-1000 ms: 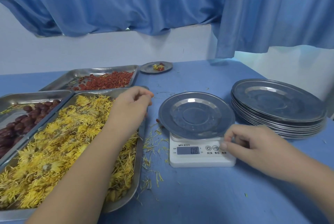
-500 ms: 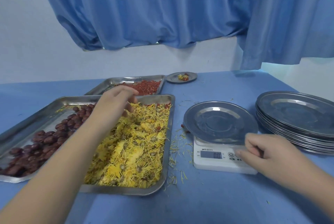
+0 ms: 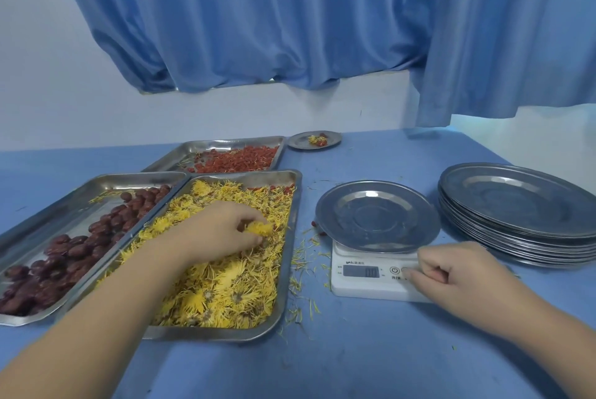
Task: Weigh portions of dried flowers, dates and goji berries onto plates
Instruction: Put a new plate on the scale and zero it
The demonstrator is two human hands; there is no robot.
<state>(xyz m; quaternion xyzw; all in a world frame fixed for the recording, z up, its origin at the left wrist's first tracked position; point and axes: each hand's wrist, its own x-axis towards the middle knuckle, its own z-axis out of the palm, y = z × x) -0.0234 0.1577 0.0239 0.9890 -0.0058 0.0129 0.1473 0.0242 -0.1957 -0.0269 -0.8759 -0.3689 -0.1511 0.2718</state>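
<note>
A steel tray [image 3: 292, 237] holds yellow dried flowers [image 3: 225, 282]. My left hand [image 3: 222, 231] is down in them, fingers closed around a clump of flowers. To its left a tray [image 3: 74, 195] holds dark red dates [image 3: 80, 247]; behind, a third tray [image 3: 225, 144] holds red goji berries [image 3: 238, 161]. An empty steel plate [image 3: 377, 216] sits on a white digital scale [image 3: 367, 279]. My right hand [image 3: 451, 276] rests at the scale's front right, fingers curled, a fingertip at its buttons.
A stack of several steel plates [image 3: 519, 215] stands right of the scale. A small plate [image 3: 314, 140] with a few flowers and berries sits at the back. Loose petals [image 3: 303, 253] litter the blue table [image 3: 354, 353] between tray and scale. Blue curtains hang behind.
My left hand has dropped from above the trays into the flowers and closed on a clump. My right hand stays at the scale's buttons. The camera view shifted left.
</note>
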